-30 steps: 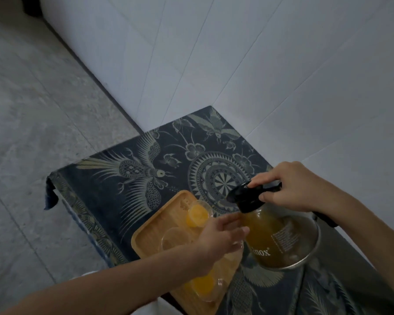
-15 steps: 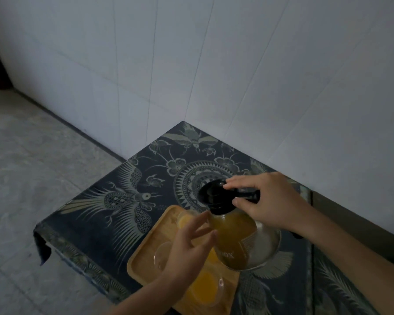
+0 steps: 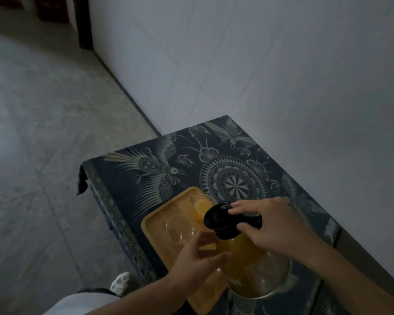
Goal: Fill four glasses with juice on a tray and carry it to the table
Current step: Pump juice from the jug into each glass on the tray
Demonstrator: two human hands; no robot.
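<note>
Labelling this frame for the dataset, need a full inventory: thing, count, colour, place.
tray: 1, light wood, on the cloth at the near left edge of the table
glasses: 3 visible, clear, on the tray; far one and one by the left hand hold orange juice, left one looks empty; a fourth cannot be seen
pitcher: 1, glass with black lid, orange juice inside, tilted over the tray
tablecloth: 1, dark blue, bird and mandala print, covering the table
wall: white tiles, behind the table
floor: grey tiles, left
shoe: 1, pale, on the floor
left hand: fingers round a glass
right hand: grips the pitcher's handle
</note>
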